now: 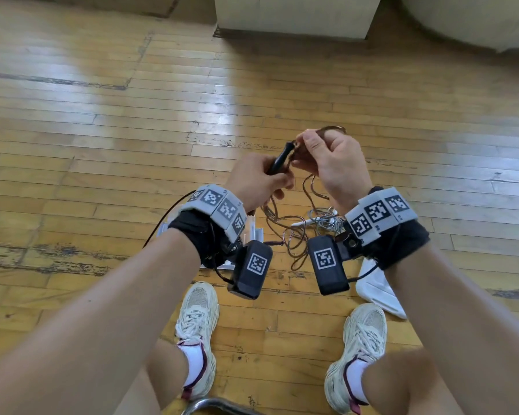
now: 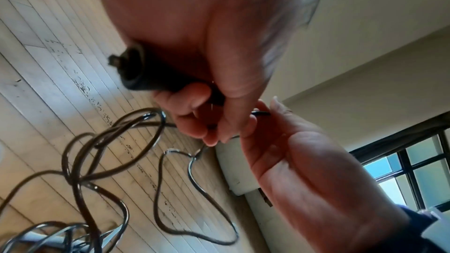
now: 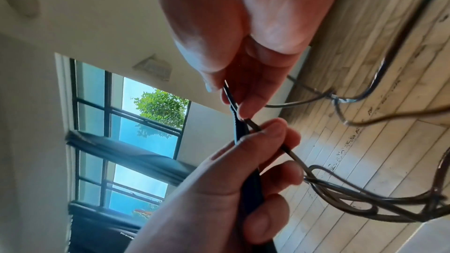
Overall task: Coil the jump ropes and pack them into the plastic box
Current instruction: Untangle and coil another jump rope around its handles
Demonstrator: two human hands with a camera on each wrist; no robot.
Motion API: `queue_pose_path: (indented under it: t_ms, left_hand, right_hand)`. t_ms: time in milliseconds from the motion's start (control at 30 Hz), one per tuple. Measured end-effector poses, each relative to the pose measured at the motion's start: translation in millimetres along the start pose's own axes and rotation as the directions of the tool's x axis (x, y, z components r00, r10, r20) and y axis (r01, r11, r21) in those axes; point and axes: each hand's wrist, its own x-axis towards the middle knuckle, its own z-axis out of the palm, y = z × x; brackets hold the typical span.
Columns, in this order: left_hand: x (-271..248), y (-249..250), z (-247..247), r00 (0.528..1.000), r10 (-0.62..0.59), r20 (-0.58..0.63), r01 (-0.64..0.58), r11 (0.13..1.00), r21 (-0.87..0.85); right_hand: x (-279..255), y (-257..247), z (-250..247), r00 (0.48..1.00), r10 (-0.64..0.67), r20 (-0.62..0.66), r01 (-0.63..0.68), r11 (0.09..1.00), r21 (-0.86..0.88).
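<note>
Your left hand (image 1: 253, 181) grips the black handle (image 1: 279, 161); at its two o'clock, your right hand (image 1: 331, 163) pinches the brown rope (image 1: 294, 232).

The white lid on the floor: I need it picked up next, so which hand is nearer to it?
Right. The right hand is raised above the white lid on its side; the left hand is farther across.
</note>
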Motion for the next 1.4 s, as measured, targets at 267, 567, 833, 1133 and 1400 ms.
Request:
queue_pose_path:
  t_ms: [267, 567, 833, 1133, 1400]
  left_hand:
    - [0, 5, -4, 0.982, -0.054, -0.180, -0.009, 0.943, -0.333]
    - [4, 6, -8, 0.965, -0.119, -0.233, -0.009, 0.875, -0.484]
    - [0, 2, -4, 0.997, -0.054, 0.055, 0.058, 0.995, -0.085]
    - [1, -1, 1, 0.999, -0.017, -0.030, 0.016, 0.999, -0.034]
    - [4, 3, -3, 0.984, -0.022, -0.179, -0.028, 0.962, -0.272]
  right_hand:
    - [-6, 10, 4, 0.934, 0.206, 0.293, -0.096, 0.933, -0.348]
    - [-7, 13, 9, 0.955, 0.073, 0.286, 0.157, 0.694, -0.703]
    - [0, 7, 3, 0.996, -0.020, 0.091, 0.044, 0.961, -0.272]
    - [-3, -6, 3, 0.994, 0.082, 0.070, -0.094, 0.979, 0.183]
    - [-9, 1, 7, 0.884, 0.242, 0.400, -0.129, 0.949, -0.287]
